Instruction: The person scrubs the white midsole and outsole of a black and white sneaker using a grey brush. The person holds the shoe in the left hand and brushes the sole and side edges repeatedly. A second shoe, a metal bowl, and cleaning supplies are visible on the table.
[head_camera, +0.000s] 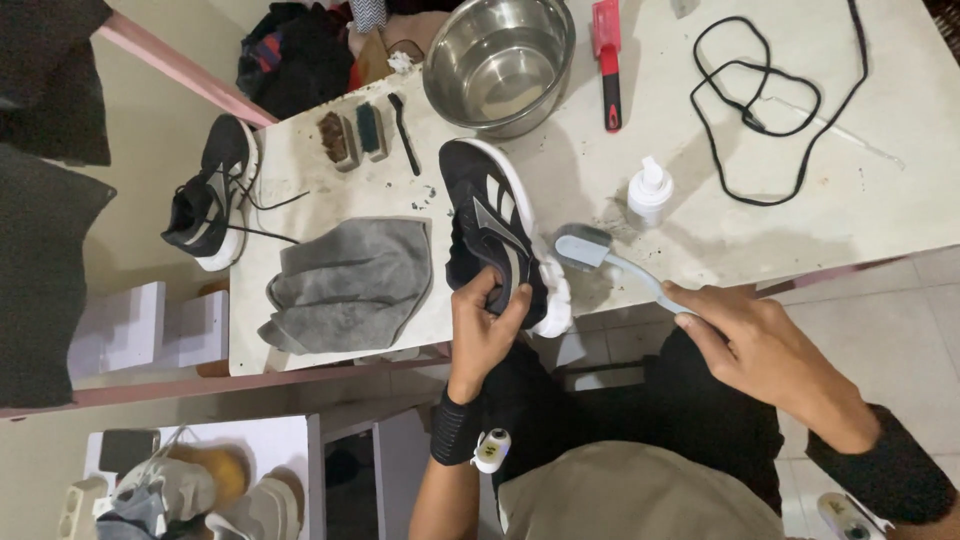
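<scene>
Centre frame, at table edge: left hand (483, 318) clamped around heel of black sneaker (492, 225) — sole facing right. Right hand (745, 340) closed on grey brush (600, 256) handle — head touching the sole.

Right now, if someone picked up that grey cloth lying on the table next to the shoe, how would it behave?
The grey cloth would probably hang limp: it already lies in soft folds and creases. It looks thin, so likely light for its size. Pushed along the table, it would probably bunch up rather than slide as one piece, and it has nothing to roll or break.
</scene>
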